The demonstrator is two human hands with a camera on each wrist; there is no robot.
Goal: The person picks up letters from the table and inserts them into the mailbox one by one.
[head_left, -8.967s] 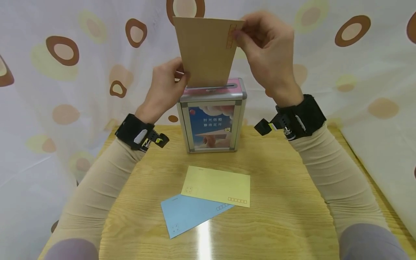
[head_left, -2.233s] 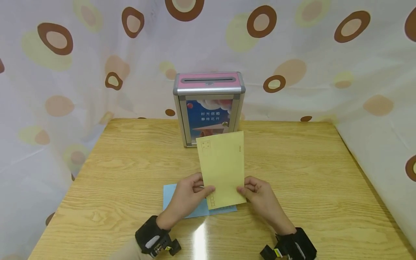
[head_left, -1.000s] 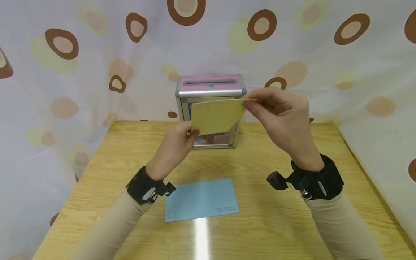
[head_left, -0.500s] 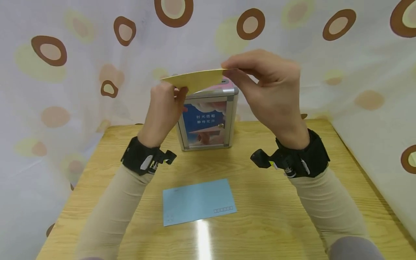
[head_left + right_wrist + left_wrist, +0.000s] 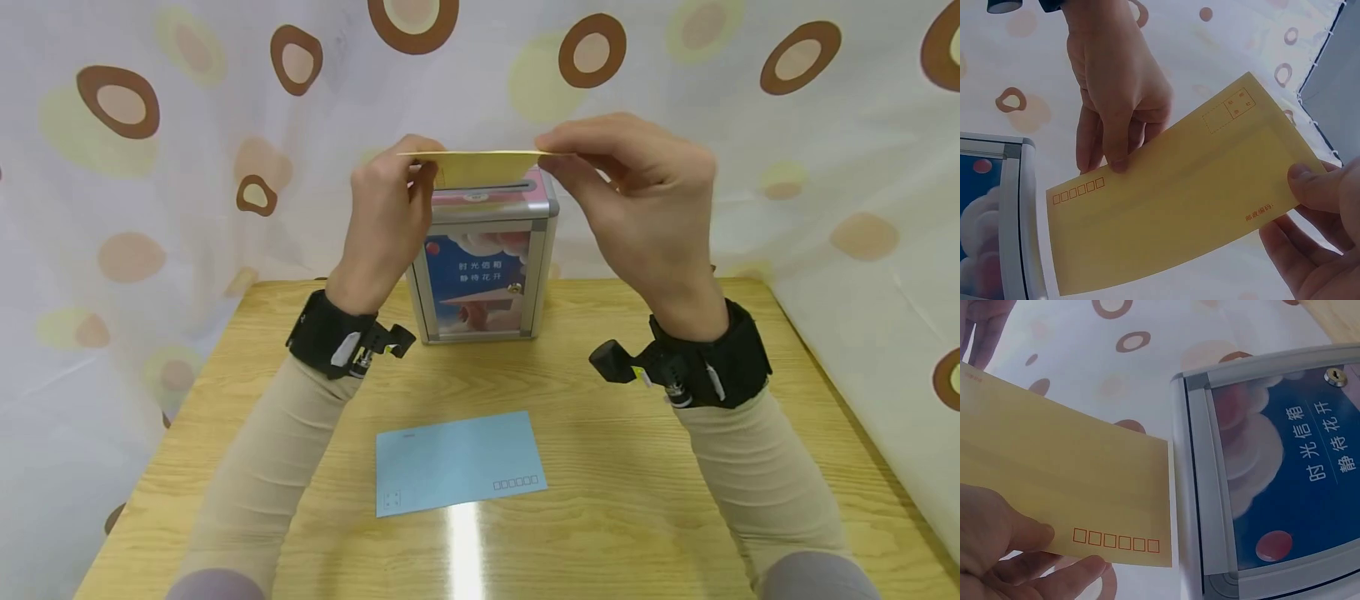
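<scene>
Both hands hold a yellow envelope (image 5: 483, 169) upright above a metal-framed letter box (image 5: 480, 279) with a pink top. My left hand (image 5: 386, 217) pinches its lower left edge, and my right hand (image 5: 648, 208) pinches the upper right corner. Seen edge-on from above, the envelope hides part of the slot (image 5: 517, 187). In the left wrist view, the envelope's (image 5: 1085, 481) lower end, with a row of red boxes, is just off the letter box's top. The right wrist view shows a narrow gap there too.
A blue envelope (image 5: 461, 462) lies flat on the wooden table (image 5: 600, 467), in front of the letter box. Behind the box hangs a patterned white curtain (image 5: 480, 92). A small lock (image 5: 514, 288) sits on the box's glazed door.
A brown envelope, earlier held in the slot, is out of view. Both hands have lifted the yellow envelope off the blue one, raised it over the box and tilted it end-down towards the slot.
</scene>
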